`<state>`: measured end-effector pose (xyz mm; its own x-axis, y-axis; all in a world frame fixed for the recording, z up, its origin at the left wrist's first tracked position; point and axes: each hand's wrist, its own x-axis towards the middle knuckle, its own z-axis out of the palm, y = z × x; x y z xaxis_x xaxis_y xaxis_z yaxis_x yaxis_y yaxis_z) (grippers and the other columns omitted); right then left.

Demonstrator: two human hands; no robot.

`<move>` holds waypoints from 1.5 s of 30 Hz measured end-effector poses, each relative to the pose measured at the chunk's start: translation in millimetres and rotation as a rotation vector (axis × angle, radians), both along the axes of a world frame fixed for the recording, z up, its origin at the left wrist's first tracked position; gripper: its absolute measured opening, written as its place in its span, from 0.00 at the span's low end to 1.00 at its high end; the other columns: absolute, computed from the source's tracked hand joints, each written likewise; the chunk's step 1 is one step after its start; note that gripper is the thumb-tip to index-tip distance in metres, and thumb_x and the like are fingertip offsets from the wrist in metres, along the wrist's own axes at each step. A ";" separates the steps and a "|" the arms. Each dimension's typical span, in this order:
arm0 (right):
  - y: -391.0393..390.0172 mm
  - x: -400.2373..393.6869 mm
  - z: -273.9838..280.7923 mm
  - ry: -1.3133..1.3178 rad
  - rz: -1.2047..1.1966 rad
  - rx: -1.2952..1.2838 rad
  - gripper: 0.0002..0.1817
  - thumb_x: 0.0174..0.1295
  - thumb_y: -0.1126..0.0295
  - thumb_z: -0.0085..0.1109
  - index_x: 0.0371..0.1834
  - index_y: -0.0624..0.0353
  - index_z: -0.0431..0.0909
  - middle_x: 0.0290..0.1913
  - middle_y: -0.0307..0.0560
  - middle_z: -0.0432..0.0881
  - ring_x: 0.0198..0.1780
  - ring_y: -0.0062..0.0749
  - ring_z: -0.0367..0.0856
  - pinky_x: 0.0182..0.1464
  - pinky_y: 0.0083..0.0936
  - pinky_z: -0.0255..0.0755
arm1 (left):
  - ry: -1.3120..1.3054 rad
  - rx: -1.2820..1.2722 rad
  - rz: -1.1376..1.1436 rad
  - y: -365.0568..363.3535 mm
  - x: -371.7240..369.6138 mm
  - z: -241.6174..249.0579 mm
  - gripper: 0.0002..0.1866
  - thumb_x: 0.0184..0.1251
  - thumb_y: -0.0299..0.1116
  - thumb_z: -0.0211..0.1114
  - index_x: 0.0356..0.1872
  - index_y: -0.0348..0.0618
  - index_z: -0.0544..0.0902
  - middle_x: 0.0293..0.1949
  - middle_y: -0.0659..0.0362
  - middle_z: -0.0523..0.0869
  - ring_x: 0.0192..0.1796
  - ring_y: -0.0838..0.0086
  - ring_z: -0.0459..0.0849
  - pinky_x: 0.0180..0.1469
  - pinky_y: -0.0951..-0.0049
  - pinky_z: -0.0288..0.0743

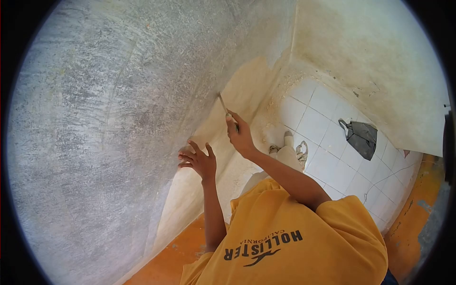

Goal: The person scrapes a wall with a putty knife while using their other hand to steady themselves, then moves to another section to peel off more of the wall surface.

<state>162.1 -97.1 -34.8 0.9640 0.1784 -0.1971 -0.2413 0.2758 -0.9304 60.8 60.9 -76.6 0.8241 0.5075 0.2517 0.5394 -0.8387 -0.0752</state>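
Currently the right hand has its fingers closed around the handle of a thin tool, which slants up and to the left, its far end at the surface of the wall. To the left and nearer, the left hand is empty, its fingers spread and slightly bent at the same wall; whether every fingertip touches it, I cannot tell. Most of the wall is rough, mottled grey, while a smoother cream patch lies beyond the tool, with more cream running along the lower part. On the right, white floor tiles reach a second wall, and pale crumbs lie near the far corner. A dark grey bag with a handle loop rests on the tiles, well apart from both hands.
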 end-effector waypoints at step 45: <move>7.8 -4.9 -17.9 -0.169 -0.102 -0.154 0.28 0.81 0.54 0.54 0.72 0.64 0.73 0.21 0.30 0.70 0.20 0.13 0.64 0.22 0.20 0.63 | -0.159 0.242 -0.096 16.9 0.2 -34.0 0.44 0.77 0.63 0.55 0.83 0.45 0.60 0.79 0.19 0.34 0.80 0.18 0.34 0.65 0.07 0.27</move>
